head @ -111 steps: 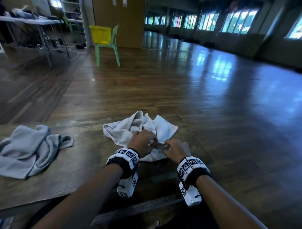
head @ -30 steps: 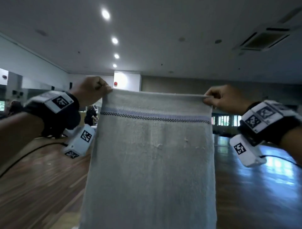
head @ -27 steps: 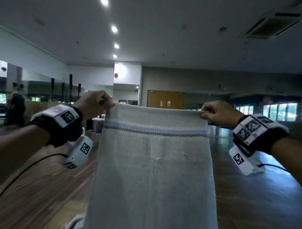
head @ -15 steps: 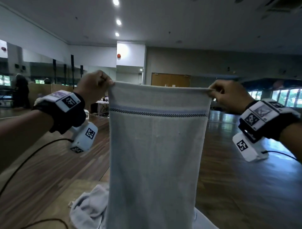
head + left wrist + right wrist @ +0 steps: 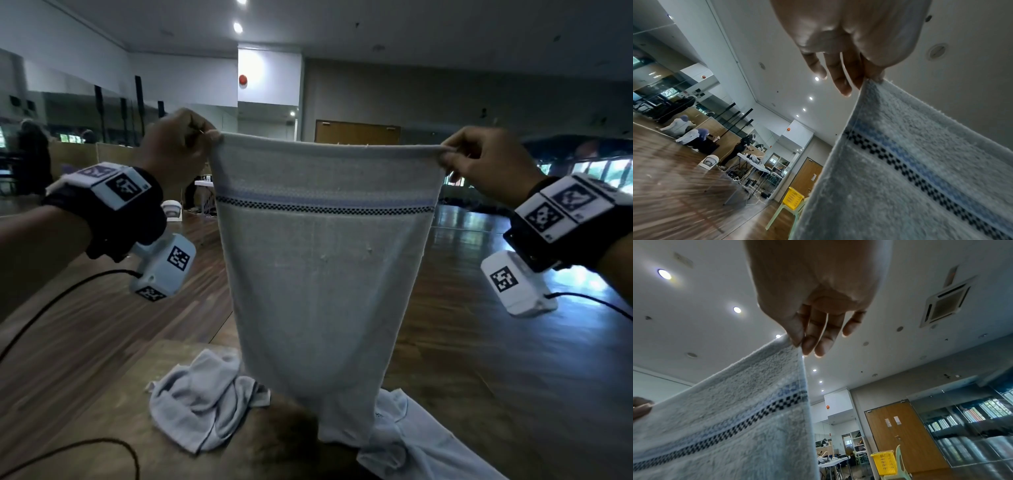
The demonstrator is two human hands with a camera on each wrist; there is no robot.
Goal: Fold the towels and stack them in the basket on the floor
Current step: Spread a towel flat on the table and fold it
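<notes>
Left hand (image 5: 174, 150) and right hand (image 5: 486, 168) pinch the hanging towel's (image 5: 322, 267) top corners.

**A dim hall with a wooden floor**

The double wooden door (image 5: 357, 132) in the far wall serves as landmark. Left of it a white wall section carries a round red alarm (image 5: 243, 79). Recessed ceiling lights (image 5: 664, 274) run overhead, with a square air-conditioning vent (image 5: 945, 302) up to the right. Right of the door, windows (image 5: 606, 171) let in daylight that shines on the glossy plank floor (image 5: 479, 342). Left of the door, folding tables (image 5: 754, 164) with cables stand before mirrored walls (image 5: 663, 84). A pale green chair (image 5: 902, 467) stands just before the door.
</notes>
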